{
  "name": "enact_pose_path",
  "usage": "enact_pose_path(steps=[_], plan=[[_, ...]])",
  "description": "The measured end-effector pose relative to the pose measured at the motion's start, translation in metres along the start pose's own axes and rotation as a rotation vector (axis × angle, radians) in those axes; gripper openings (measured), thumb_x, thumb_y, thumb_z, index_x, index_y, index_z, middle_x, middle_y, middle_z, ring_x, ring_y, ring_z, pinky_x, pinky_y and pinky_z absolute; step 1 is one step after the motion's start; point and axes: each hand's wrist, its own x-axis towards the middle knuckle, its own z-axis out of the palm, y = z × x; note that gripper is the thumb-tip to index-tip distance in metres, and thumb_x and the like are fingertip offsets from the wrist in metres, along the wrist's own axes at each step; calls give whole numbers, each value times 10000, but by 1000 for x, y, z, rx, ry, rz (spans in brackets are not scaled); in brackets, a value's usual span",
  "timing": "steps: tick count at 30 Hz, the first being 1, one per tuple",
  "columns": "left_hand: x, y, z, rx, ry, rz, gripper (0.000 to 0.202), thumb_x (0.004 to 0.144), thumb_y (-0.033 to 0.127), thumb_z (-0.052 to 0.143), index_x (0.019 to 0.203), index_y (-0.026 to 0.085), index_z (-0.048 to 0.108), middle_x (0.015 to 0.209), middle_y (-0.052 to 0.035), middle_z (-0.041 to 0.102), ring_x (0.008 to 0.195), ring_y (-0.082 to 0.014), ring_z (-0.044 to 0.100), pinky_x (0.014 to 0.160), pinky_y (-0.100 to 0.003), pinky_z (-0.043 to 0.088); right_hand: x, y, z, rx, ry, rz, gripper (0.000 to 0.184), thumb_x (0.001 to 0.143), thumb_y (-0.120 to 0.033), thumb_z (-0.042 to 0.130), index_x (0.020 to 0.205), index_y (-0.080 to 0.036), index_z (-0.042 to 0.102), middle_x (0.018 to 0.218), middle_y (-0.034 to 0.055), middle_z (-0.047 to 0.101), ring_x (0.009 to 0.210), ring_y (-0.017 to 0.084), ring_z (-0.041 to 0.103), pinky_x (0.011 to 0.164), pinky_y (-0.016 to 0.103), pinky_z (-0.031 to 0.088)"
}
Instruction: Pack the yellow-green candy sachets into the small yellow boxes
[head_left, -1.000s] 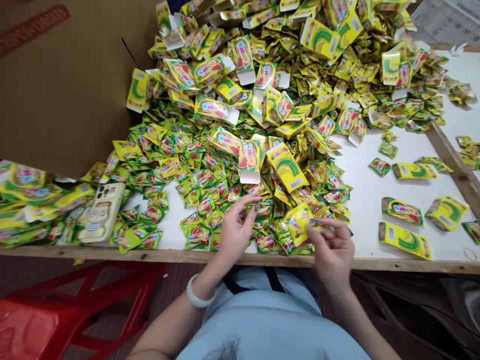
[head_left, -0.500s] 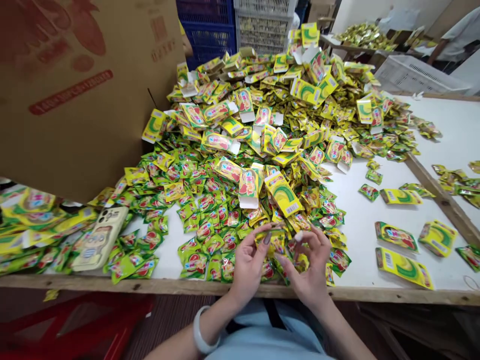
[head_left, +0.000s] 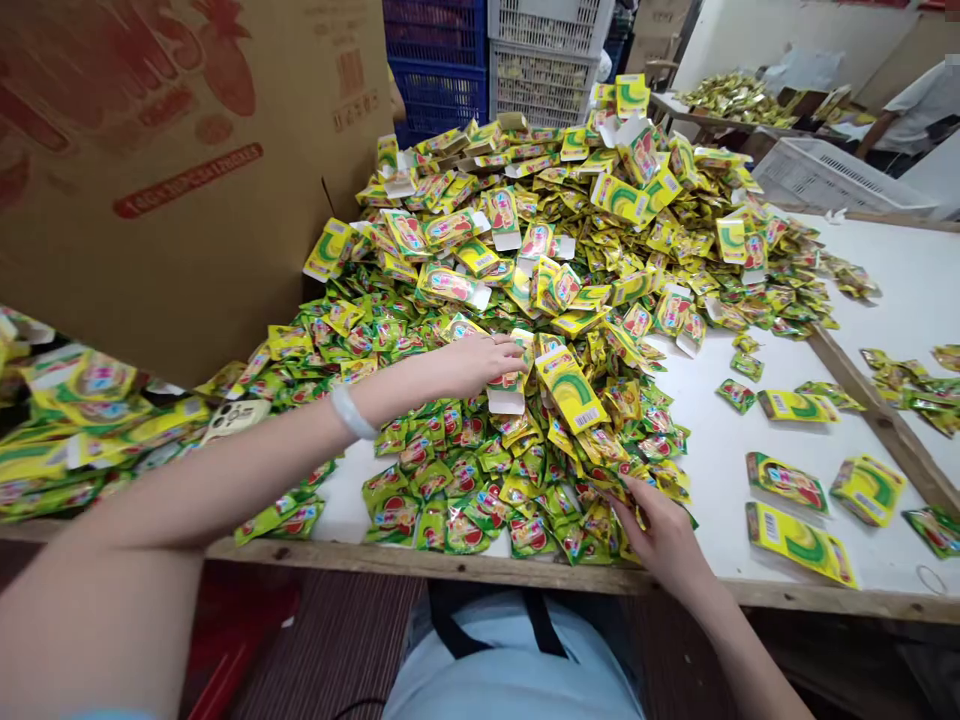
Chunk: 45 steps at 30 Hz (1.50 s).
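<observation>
A big heap of small green and yellow candy packets [head_left: 525, 430] and flat yellow cartons covers the white table [head_left: 720, 450]. My left hand [head_left: 480, 362] reaches out over the heap, fingers curled round a yellow carton [head_left: 508, 385] with an open white flap. Near the front edge, my right hand [head_left: 660, 530] rests on loose packets, fingers bent onto them; what it holds is hidden. A white bangle [head_left: 351, 412] sits on my left wrist.
A large brown cardboard box [head_left: 172, 170] stands at the left. A phone [head_left: 229, 418] lies among packets by my left forearm. Several filled cartons [head_left: 795, 535] lie at the right. A wooden strip [head_left: 877, 420] divides the tables. Crates [head_left: 547, 50] stand behind; another person [head_left: 915, 105] sits far right.
My left hand has left the spot near my body and stretched forward to the carton in the heap. My right hand dropped onto the packets at the front. The camera tilted up.
</observation>
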Motion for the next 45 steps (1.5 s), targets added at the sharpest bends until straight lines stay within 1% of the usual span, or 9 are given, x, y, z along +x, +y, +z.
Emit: enact_pose_path(steps=[3,7,12,16,18,25,34,41,45], plan=[[12,-6,2,104,-96,6,395,732,7,649,1085,179,607,1171,-131,646,1107,-269,538,885,-330,406,-5,6,5,95,42,140,292,946,-411,548,1084,-170,638,925,114,745,716,215,710,626,306,593],[5,-6,0,118,-25,-90,524,583,163,867,1024,153,585,1123,-122,625,1115,-306,488,1004,-405,367,2,-4,0,377,121,341,287,907,-460,622,999,-188,614,813,47,689,619,162,636,502,243,535],[-25,6,1,-369,264,-318,621,655,377,861,1115,132,523,1073,-73,613,991,-242,566,925,-395,472,22,-21,-13,717,154,459,310,845,-467,716,970,-194,639,689,-11,619,487,120,545,392,229,480],[-34,51,22,-858,710,-553,768,605,509,880,1172,161,496,1016,-46,650,937,-221,635,836,-356,526,35,-31,-11,1004,102,505,307,803,-423,773,972,-207,636,704,-24,629,452,102,559,338,199,447],[-29,78,34,-1099,779,-631,674,601,529,872,1069,172,543,940,-37,677,859,-213,665,782,-346,546,40,-37,-8,1095,85,508,323,769,-428,801,940,-208,638,717,-23,637,442,98,566,323,189,438],[-15,136,51,-1760,437,-419,634,739,495,794,1210,186,502,1033,-89,717,910,-225,711,841,-361,560,71,-74,-21,1041,86,335,239,811,-396,777,918,-218,658,719,-18,650,406,78,508,317,192,395],[-21,162,39,-1626,371,-413,583,782,542,742,1192,158,586,1076,-82,687,944,-213,641,866,-330,535,95,-93,-41,233,-68,-255,106,930,-151,580,994,-203,647,996,83,601,899,182,610,712,278,538],[-19,156,49,-1333,249,-393,575,862,398,669,1377,195,514,1178,-88,685,1037,-250,640,971,-382,500,108,-99,-68,-84,-534,-324,162,952,-104,491,882,-180,616,845,49,578,705,150,575,608,253,449],[-20,156,51,-1437,237,-388,635,847,427,675,1397,169,490,1320,-124,630,1170,-280,600,1055,-412,459,112,-96,-75,8,-488,-329,107,968,-169,518,1000,-192,617,880,51,627,729,150,606,628,249,464]])
